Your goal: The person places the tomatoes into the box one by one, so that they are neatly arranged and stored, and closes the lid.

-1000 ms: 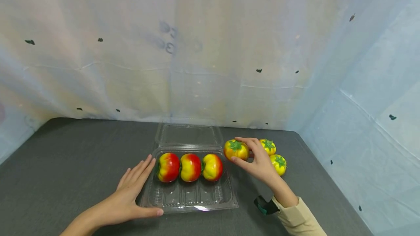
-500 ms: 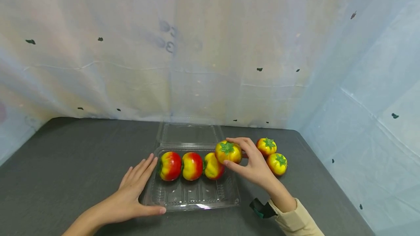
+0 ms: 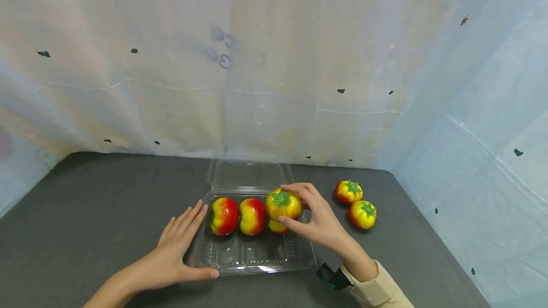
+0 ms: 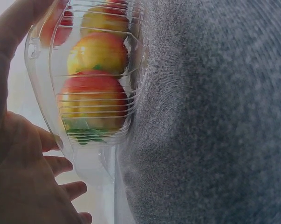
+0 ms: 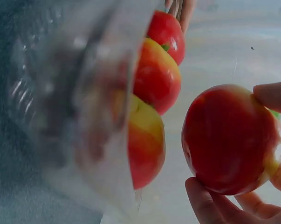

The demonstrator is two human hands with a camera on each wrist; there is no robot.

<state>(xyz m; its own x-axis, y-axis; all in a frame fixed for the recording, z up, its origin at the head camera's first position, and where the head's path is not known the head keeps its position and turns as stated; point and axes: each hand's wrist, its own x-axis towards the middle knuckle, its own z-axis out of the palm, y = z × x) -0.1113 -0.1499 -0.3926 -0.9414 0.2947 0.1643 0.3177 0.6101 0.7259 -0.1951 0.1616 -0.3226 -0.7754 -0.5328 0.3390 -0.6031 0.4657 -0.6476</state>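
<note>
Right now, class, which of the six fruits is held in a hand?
The fruit gripped by the right hand, over the clear container; three others sit inside it, and two more rest on the grey table.

2 fruits point(image 3: 362, 216) R of cont. point(image 3: 257, 269)

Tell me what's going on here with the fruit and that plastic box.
A person's right hand holds a red-and-yellow fruit above an open clear container. Inside, three similar fruits sit in a row, the third partly hidden by the held one in the head view. The left hand is spread at the container's left side. Two more fruits lie to its right on the dark table.
</note>
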